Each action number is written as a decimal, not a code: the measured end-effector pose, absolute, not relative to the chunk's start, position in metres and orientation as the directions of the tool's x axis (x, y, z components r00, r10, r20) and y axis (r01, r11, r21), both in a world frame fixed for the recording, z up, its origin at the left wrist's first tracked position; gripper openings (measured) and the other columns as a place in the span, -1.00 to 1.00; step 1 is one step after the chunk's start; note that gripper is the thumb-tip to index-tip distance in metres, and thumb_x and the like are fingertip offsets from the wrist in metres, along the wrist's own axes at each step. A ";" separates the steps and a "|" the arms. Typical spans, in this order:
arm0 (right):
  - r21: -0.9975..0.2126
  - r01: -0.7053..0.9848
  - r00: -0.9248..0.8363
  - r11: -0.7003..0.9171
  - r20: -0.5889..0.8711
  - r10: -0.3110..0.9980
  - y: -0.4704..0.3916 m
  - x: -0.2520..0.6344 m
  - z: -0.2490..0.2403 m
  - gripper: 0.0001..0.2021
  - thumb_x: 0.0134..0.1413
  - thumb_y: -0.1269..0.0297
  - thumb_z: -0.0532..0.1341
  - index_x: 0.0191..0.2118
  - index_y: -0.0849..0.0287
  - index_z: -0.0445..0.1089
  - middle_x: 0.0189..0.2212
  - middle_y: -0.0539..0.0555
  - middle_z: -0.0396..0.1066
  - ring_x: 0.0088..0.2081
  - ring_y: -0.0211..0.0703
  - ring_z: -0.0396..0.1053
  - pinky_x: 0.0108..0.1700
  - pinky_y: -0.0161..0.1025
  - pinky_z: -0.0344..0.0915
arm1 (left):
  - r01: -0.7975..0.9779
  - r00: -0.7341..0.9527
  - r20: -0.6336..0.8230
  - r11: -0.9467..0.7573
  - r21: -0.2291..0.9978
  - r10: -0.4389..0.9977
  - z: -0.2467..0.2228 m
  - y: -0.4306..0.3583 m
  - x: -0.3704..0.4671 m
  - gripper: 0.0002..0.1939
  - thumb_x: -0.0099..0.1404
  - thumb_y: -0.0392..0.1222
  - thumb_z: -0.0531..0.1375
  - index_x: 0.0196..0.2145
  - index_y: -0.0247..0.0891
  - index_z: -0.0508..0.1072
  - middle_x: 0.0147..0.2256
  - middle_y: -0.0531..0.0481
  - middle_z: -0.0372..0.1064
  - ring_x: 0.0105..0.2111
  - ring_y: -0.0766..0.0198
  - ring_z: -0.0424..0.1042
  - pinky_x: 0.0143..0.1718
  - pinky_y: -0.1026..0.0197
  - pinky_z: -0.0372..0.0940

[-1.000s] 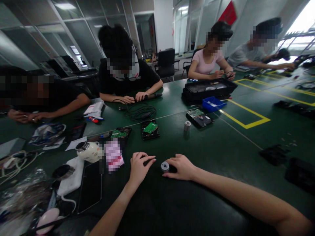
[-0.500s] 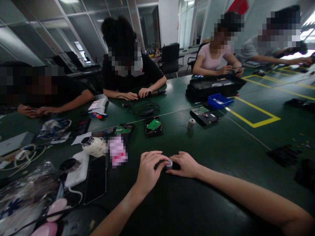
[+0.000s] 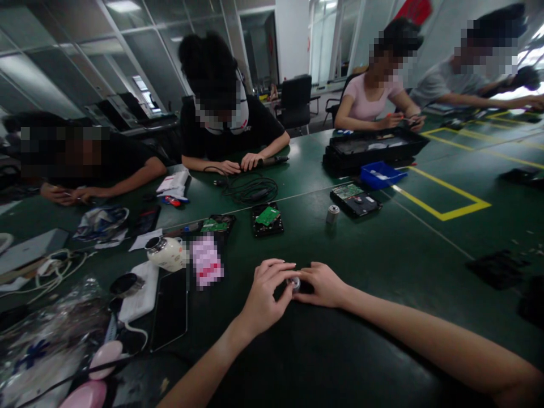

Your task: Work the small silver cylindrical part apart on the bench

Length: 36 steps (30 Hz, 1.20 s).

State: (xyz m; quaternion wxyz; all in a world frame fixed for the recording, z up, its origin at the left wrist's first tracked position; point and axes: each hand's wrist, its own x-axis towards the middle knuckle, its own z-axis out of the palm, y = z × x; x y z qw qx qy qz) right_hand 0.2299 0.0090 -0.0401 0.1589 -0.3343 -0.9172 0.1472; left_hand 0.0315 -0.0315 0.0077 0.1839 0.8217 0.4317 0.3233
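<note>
See both hands set together at a small metal cylinder [image 3: 296, 283], low over the surface [image 3: 391, 246] and partly hidden by fingers. Note the right hand [image 3: 325, 285] clamped about its side, thumb nearer, fingers farther. Cannot tell whether the left hand [image 3: 270, 289] pinches the cylinder, merely touches its top, or holds something small there.

For good work, brace the cylinder with the right thumb and fingers, wrist low, so as to resist twisting or tipping. Leave fine motion to the left fingertips, pressing straight down rather than sideways. Lift the left fingers slightly for a clear view of the top face.

For room, favour the right of the right hand, with a wide stretch before reaching the black parts [image 3: 495, 269]. Take more care left of the left hand: mind the dark phone [image 3: 170, 309] near the forearm, plus the pink packet [image 3: 207, 262] and cream bottle [image 3: 168, 253] farther off. Straight beyond the hands, stop short of the hard drive [image 3: 267, 218] and the second cylinder [image 3: 332, 213]. Cannot make out the near edge in the darkness below the hands.
</note>
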 end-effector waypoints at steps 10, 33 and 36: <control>-0.396 0.549 -0.722 0.736 0.219 0.656 0.007 0.231 -0.036 -0.61 0.18 -0.08 0.13 -0.18 0.17 0.42 -0.36 0.07 0.52 -0.39 -0.11 0.44 -0.29 -0.20 0.14 | 0.656 0.254 0.405 -0.464 0.595 0.878 0.007 -0.029 0.038 -0.86 0.18 -0.24 0.36 -0.30 -0.14 0.50 -0.17 0.03 0.50 -0.16 0.12 0.42 -0.09 0.05 0.20; -0.387 0.573 -0.723 0.722 0.176 0.668 0.007 0.231 -0.036 -0.59 0.17 -0.12 0.12 -0.17 0.15 0.43 -0.38 0.08 0.51 -0.41 -0.10 0.42 -0.31 -0.20 0.11 | 0.591 0.224 0.390 -0.442 0.675 0.893 0.009 -0.019 0.032 -0.65 0.10 -0.40 0.38 -0.53 -0.21 0.25 -0.33 0.04 0.45 -0.22 0.15 0.44 -0.17 0.12 0.28; -0.384 0.567 -0.725 0.729 0.186 0.663 0.007 0.230 -0.034 -0.60 0.17 -0.11 0.13 -0.19 0.14 0.42 -0.39 0.06 0.50 -0.42 -0.12 0.40 -0.32 -0.21 0.10 | 0.627 0.230 0.391 -0.443 0.641 0.891 0.012 -0.022 0.035 -0.66 0.09 -0.46 0.36 -0.55 -0.21 0.25 -0.36 0.04 0.42 -0.25 0.15 0.39 -0.21 0.13 0.28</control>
